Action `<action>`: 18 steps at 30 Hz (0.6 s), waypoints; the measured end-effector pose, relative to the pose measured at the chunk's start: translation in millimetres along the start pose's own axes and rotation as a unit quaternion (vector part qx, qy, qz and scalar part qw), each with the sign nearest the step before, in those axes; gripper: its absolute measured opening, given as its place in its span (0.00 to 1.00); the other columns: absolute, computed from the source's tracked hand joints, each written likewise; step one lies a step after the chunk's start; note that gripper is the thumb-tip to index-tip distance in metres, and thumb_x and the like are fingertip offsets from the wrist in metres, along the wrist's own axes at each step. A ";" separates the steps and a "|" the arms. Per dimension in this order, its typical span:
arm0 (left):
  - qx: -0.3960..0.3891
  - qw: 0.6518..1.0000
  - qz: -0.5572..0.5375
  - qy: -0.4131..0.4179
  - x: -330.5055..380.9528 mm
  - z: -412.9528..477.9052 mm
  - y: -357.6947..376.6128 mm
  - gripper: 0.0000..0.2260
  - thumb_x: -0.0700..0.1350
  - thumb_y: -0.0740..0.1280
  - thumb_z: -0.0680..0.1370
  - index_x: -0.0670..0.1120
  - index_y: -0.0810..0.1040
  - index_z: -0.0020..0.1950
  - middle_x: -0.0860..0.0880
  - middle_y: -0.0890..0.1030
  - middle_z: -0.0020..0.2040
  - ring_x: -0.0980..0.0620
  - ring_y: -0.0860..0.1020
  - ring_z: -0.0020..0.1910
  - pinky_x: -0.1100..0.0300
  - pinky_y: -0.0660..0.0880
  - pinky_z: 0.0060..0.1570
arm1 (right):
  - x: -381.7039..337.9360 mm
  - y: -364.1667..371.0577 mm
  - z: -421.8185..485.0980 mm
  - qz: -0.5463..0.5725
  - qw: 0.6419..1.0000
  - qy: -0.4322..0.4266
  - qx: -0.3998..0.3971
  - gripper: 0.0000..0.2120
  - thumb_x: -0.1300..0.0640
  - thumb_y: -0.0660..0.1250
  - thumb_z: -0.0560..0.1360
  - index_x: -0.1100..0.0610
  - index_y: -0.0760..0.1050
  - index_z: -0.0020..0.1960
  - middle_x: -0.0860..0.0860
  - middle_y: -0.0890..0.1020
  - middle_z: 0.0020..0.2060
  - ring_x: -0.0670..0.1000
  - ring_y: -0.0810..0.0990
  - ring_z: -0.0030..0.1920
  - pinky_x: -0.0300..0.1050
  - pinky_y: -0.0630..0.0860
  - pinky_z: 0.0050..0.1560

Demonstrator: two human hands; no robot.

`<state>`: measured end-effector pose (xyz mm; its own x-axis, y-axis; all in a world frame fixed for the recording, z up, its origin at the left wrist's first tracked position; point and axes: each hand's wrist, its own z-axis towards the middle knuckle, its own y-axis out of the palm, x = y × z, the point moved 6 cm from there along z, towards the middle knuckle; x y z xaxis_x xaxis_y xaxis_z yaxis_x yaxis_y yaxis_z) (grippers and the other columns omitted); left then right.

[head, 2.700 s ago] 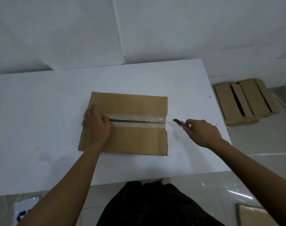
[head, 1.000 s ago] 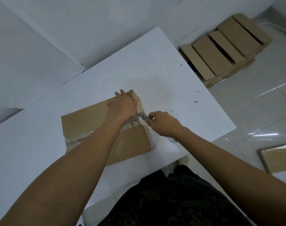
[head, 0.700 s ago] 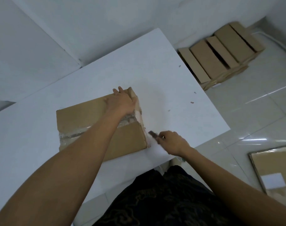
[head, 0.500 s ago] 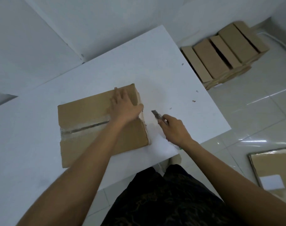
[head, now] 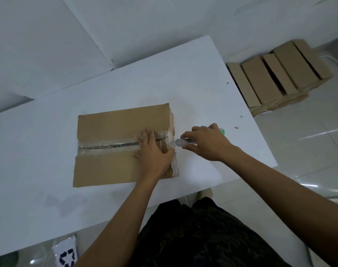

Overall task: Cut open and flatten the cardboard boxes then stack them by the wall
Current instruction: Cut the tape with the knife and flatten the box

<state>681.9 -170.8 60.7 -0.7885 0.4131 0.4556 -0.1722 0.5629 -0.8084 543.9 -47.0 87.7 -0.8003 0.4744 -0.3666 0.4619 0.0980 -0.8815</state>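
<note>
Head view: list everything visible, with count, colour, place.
brown cardboard box: one, brown, middle of table
clear tape strip: one, clear, along the box's top seam
pale utility knife with green end: one, at the box's right edge
pile of flattened brown cardboard: one pile, brown, floor by wall, far right
small scraps: a few, brownish, table's right part
white table: one, white, centre
white sheet with black recycling symbol: one, lower left
left hand: flat on the box
right hand: fingers grip the knife
</note>
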 end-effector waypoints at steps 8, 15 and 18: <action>0.141 0.985 -0.081 0.054 -6.8 -32.7 0.5 0.29 0.50 0.75 0.70 0.51 0.64 0.65 0.48 0.57 0.80 0.48 0.49 0.81 0.40 0.47 0.78 | -12.6 -10.6 6.5 -0.088 0.990 -0.102 -0.032 0.19 0.36 0.57 0.81 0.41 0.73 0.67 0.46 0.78 0.53 0.51 0.78 0.54 0.53 0.65 0.60; 0.217 0.975 -0.026 0.040 -13.4 -61.6 3.5 0.19 0.53 0.75 0.68 0.48 0.69 0.48 0.47 0.72 0.62 0.42 0.69 0.66 0.39 0.67 0.67 | -23.5 -13.1 10.8 -0.119 0.982 -0.137 -0.054 0.19 0.36 0.57 0.80 0.41 0.73 0.67 0.45 0.78 0.54 0.51 0.77 0.56 0.53 0.65 0.61; 0.221 0.973 -0.033 0.066 -16.2 -65.5 5.6 0.15 0.49 0.75 0.69 0.49 0.67 0.40 0.49 0.73 0.54 0.43 0.71 0.62 0.37 0.66 0.65 | -21.4 -12.0 7.9 -0.118 0.981 -0.140 -0.063 0.18 0.36 0.57 0.80 0.40 0.73 0.66 0.45 0.78 0.53 0.51 0.77 0.56 0.53 0.65 0.62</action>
<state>732.3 -127.4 73.2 -0.6897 0.4904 0.5327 -0.4801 0.2411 -0.8435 552.5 -65.2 103.8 -0.9564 0.1684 -0.2387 0.2797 0.2916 -0.9148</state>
